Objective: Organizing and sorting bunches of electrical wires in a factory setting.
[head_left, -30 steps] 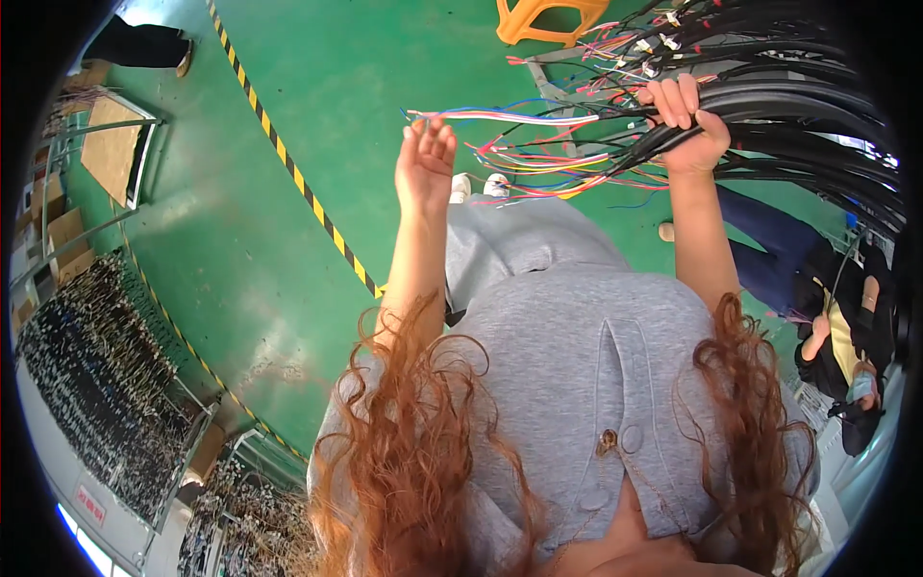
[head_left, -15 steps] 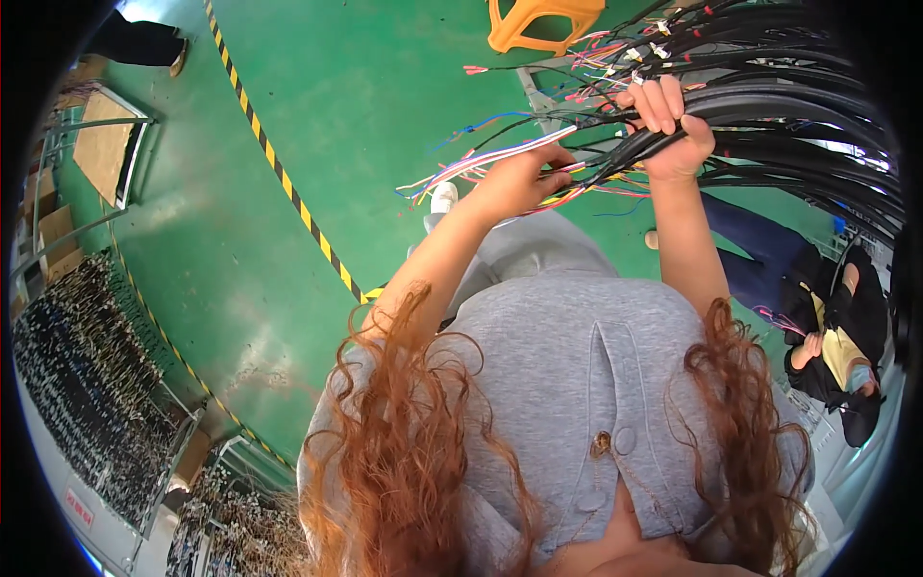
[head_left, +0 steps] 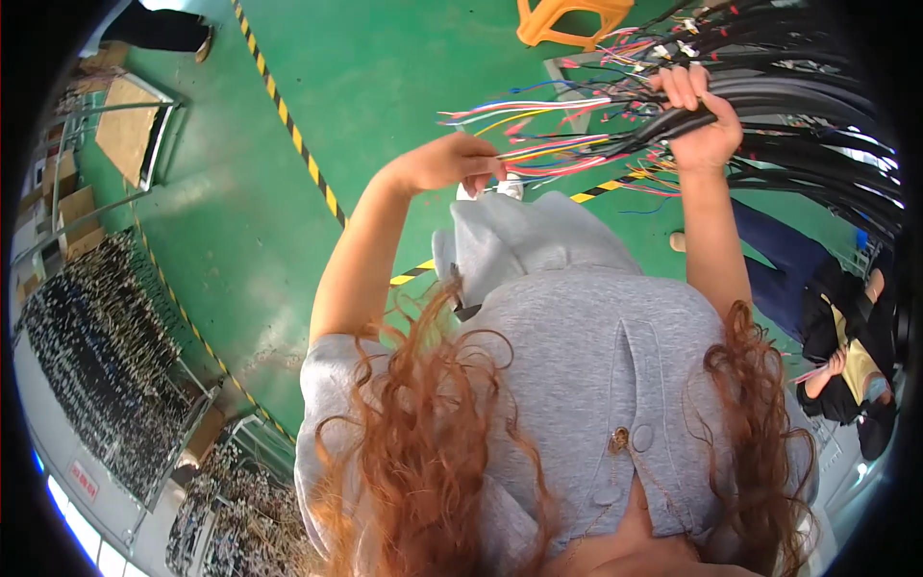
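Observation:
My right hand (head_left: 707, 120) is wrapped round a bundle of thick black cables (head_left: 663, 129) hanging from the right. From their ends fan out thin coloured wires (head_left: 558, 152) in red, white, yellow and blue. At the wires' loose tips is my left hand (head_left: 457, 165), its thumb and fingers pinched together on the strands. More black cables (head_left: 817, 101) run above and below my right hand, several of them with bare wire ends and small white connectors (head_left: 687, 48).
A yellow plastic stool (head_left: 567, 21) stands beyond the cables. Black-and-yellow tape (head_left: 288, 115) crosses the green floor. Racks of hanging cables (head_left: 96, 337) and a cart with a wooden board (head_left: 128, 128) are at the left. Another person (head_left: 836, 317) at the right holds wires.
My left hand has slid left along the coloured wires, from near the cable sheaths to their tips. The right hand keeps its grip. The wires are now spread out straighter.

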The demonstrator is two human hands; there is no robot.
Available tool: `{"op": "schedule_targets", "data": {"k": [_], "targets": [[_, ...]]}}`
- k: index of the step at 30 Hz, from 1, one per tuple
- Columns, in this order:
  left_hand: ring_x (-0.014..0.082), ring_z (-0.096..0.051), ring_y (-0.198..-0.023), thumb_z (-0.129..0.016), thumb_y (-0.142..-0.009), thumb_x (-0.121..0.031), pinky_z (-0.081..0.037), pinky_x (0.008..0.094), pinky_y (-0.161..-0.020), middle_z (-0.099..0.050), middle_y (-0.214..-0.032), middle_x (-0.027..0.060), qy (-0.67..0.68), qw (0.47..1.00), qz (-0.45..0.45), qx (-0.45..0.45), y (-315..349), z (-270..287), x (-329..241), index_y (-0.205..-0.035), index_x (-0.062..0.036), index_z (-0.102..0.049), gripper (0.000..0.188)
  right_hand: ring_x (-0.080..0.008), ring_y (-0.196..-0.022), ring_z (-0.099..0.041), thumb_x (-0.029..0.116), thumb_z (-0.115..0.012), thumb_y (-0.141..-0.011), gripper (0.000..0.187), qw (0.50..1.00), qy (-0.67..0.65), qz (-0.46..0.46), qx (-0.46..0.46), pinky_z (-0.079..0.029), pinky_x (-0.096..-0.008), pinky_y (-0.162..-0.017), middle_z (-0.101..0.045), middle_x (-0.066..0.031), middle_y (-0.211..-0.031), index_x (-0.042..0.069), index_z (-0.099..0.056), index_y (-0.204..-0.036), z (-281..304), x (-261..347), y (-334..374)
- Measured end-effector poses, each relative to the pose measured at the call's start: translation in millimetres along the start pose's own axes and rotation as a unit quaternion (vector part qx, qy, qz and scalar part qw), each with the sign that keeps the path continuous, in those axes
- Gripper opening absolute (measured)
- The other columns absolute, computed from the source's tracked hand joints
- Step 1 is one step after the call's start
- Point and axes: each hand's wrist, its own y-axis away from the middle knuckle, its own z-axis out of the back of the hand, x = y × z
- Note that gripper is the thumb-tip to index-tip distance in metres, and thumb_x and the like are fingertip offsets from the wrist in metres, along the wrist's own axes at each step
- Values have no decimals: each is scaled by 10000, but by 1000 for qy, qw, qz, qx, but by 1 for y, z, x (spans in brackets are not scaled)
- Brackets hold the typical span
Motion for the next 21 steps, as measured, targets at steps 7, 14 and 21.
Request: {"op": "schedule_targets", "data": {"k": [7, 14, 21], "targets": [[182, -588, -728, -369, -924, -245, -471, 303, -702, -612, -806, 105, 279, 954, 71, 79, 40, 7, 20, -1037, 30, -564, 356, -145, -683, -361, 144, -520, -665, 206, 1000, -13, -16, 21, -316, -332, -874, -357, -14, -646, 112, -316, -662, 21, 5, 4], [269, -610, -807, -329, -906, -241, -476, 353, -790, -595, -985, 201, 394, 916, 40, 60, 44, -1, 53, -1107, 42, -513, 393, -137, -664, -369, 156, -558, -657, 224, 1000, -11, -19, 7, -322, -333, -887, -349, 3, -632, 114, -339, -671, 22, 9, 9], [296, -549, -976, -347, -876, -199, -404, 375, -909, -501, -1158, 224, 615, 775, -109, -91, 35, -27, 83, -1211, 62, -377, 426, -144, -653, -373, 142, -551, -646, 206, 999, -33, 5, -23, -322, -348, -886, -358, -4, -628, 106, -352, -683, 19, 6, 5]]}}
